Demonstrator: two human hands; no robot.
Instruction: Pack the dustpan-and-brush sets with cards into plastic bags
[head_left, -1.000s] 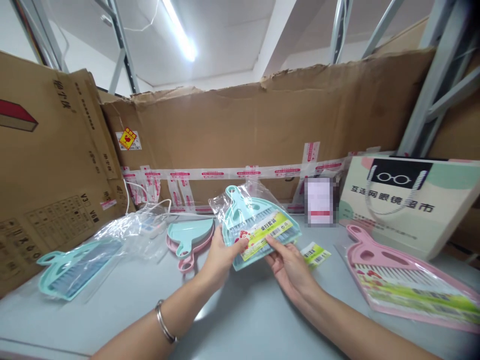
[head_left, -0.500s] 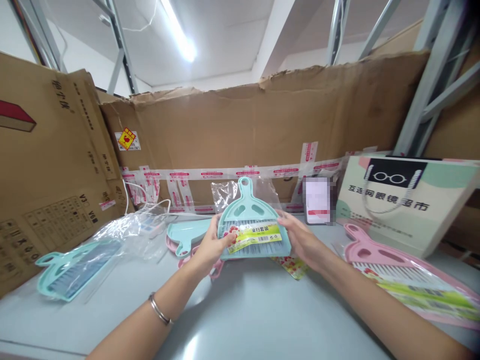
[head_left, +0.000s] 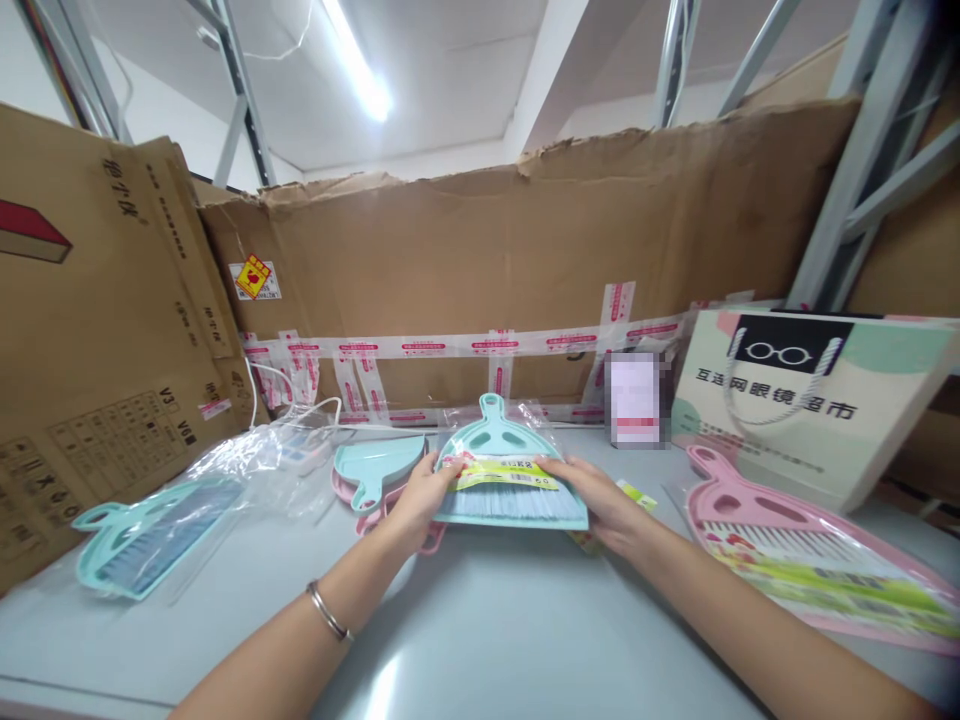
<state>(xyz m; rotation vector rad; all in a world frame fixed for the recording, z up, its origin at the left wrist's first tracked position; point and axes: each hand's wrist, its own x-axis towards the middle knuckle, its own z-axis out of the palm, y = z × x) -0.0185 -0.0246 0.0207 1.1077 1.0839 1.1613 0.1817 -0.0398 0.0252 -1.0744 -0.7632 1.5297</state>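
Both hands grip a mint-green dustpan and brush set (head_left: 499, 505) in a clear plastic bag, low over the middle of the table. My left hand (head_left: 424, 495) is closed on its left side, thumb on top. My right hand (head_left: 592, 495) is closed on its right side, thumb by the label. A yellow-green printed label (head_left: 510, 472) lies across the bristles. The handle points away from me. Beside my left hand are a mint dustpan (head_left: 379, 465) and pink pieces (head_left: 433, 540) beneath it. Another printed card (head_left: 637, 495) shows partly behind my right hand.
A bagged mint dustpan set (head_left: 150, 540) lies at left, near crumpled clear plastic (head_left: 270, 460). At right lie a bagged pink dustpan set (head_left: 810, 550) and a paper carrier bag (head_left: 795, 400). A blurred phone (head_left: 634, 400) leans against the cardboard wall (head_left: 450, 260) at the back.
My hands have lowered the mint set and tilted it flatter, with its handle leaning away. My right thumb has moved onto the front, by the label.
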